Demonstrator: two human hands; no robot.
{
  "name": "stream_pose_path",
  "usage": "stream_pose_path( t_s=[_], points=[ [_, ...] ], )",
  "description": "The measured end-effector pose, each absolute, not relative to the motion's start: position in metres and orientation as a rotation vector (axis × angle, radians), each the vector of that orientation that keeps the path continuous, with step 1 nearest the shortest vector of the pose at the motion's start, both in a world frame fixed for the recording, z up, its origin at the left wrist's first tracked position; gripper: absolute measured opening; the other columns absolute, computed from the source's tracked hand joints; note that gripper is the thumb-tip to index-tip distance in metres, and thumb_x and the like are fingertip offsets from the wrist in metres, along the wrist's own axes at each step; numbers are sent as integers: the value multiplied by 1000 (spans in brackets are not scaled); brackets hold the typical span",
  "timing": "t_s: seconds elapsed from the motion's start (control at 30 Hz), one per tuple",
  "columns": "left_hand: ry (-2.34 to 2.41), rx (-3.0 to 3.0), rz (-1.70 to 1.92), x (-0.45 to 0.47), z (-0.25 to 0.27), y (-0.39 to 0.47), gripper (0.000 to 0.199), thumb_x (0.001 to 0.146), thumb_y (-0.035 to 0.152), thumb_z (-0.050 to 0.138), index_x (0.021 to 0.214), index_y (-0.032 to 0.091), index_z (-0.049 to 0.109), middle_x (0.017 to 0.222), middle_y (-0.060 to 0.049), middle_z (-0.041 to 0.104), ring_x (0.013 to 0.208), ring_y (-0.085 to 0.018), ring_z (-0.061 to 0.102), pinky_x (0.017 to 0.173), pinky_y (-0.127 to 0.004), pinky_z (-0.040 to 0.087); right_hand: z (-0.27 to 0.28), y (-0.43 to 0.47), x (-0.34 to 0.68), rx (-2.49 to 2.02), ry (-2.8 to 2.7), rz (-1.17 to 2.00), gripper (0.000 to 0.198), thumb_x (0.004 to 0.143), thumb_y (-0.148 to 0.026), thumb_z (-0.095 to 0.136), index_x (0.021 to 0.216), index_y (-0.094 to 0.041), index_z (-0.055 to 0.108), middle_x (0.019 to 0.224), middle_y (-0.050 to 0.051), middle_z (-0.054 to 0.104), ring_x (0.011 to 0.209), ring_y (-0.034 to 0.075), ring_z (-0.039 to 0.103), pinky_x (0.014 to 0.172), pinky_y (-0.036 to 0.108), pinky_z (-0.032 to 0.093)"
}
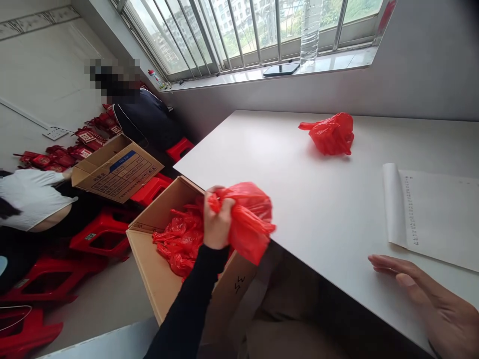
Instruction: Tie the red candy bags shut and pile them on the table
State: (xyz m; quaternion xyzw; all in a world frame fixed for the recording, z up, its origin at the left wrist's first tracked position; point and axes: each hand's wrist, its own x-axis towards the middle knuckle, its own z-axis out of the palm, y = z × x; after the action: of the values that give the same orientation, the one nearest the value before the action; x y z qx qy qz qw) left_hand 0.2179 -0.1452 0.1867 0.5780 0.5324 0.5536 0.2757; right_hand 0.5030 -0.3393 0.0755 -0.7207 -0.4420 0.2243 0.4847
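Observation:
My left hand [217, 219], in a black sleeve, is closed around the gathered top of a red plastic bag [252, 219]. The bag bulges to the right, over the rim of an open cardboard box [149, 264] and the table edge. Inside that box lie several more red plastic bags [183, 239]. My right hand [430, 294] is at the lower right over the white table [329, 214], fingers stretched out and holding nothing. Just beyond it lies an open paper pad [441, 214] with writing. Another tied red bag [333, 134] sits at the table's far side.
Two people are at the left, near a second cardboard box [123, 169] and several red packages along the wall. Red plastic stools [101, 234] stand on the floor. On the windowsill are a phone [281, 69] and a clear bottle [310, 40].

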Motion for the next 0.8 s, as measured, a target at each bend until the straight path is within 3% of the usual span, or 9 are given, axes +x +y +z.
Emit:
stream_pose_path(
  t_s=[0.1, 0.2, 0.3, 0.4, 0.57, 0.67, 0.8],
  points=[
    [1685, 1384, 1649, 152, 182, -119, 34, 81, 26, 66, 111, 19, 52, 98, -1, 57, 83, -13, 59, 81, -28, 52, 83, -339, 499, -1743, -930, 743, 23, 97, -50, 49, 107, -46, 69, 118, -2, 70, 123, 30, 61, 115, 50, 43],
    [2007, 1261, 1592, 97, 159, -106, 27, 94, 32, 59, 116, 16, 55, 102, -5, 61, 82, -14, 61, 72, -31, 54, 86, -338, 499, -1724, -889, 783, 22, 94, -53, 53, 104, -44, 70, 117, -1, 70, 123, 31, 61, 115, 50, 42],
    [2280, 1228, 1246, 60, 122, -108, 32, 96, 37, 60, 120, 15, 59, 109, -8, 64, 87, -17, 64, 75, -35, 57, 84, -336, 499, -1742, -854, 788, 22, 92, -55, 55, 102, -44, 70, 115, 0, 71, 121, 32, 62, 114, 50, 43],
    [2443, 1306, 824, 41, 83, -116, 38, 94, 36, 63, 126, 16, 59, 124, -11, 62, 106, -24, 64, 90, -46, 55, 83, -333, 497, -1770, -821, 808, 23, 90, -58, 55, 99, -44, 71, 113, -2, 73, 118, 32, 64, 116, 50, 42],
    [2426, 1686, 282, 35, 36, -121, 53, 92, 36, 65, 140, 20, 51, 154, -13, 42, 141, -35, 39, 114, -63, 32, 83, -332, 496, -1785, -844, 820, 34, 88, -60, 57, 105, -34, 71, 117, 3, 72, 120, 33, 63, 119, 55, 36],
    [2343, 1838, 27, 33, 15, -117, 59, 93, 42, 63, 146, 22, 47, 159, -13, 34, 147, -37, 30, 117, -66, 25, 74, -332, 501, -1827, -844, 818, 39, 87, -63, 57, 108, -33, 71, 117, 3, 72, 120, 33, 63, 117, 58, 38],
    [2328, 1870, -203, 23, -5, -112, 64, 93, 43, 62, 150, 22, 42, 161, -14, 32, 146, -37, 33, 116, -64, 28, 48, -332, 518, -1829, -919, 821, 46, 81, -69, 62, 107, -34, 75, 113, 2, 75, 113, 33, 68, 107, 52, 51]
  ],
)
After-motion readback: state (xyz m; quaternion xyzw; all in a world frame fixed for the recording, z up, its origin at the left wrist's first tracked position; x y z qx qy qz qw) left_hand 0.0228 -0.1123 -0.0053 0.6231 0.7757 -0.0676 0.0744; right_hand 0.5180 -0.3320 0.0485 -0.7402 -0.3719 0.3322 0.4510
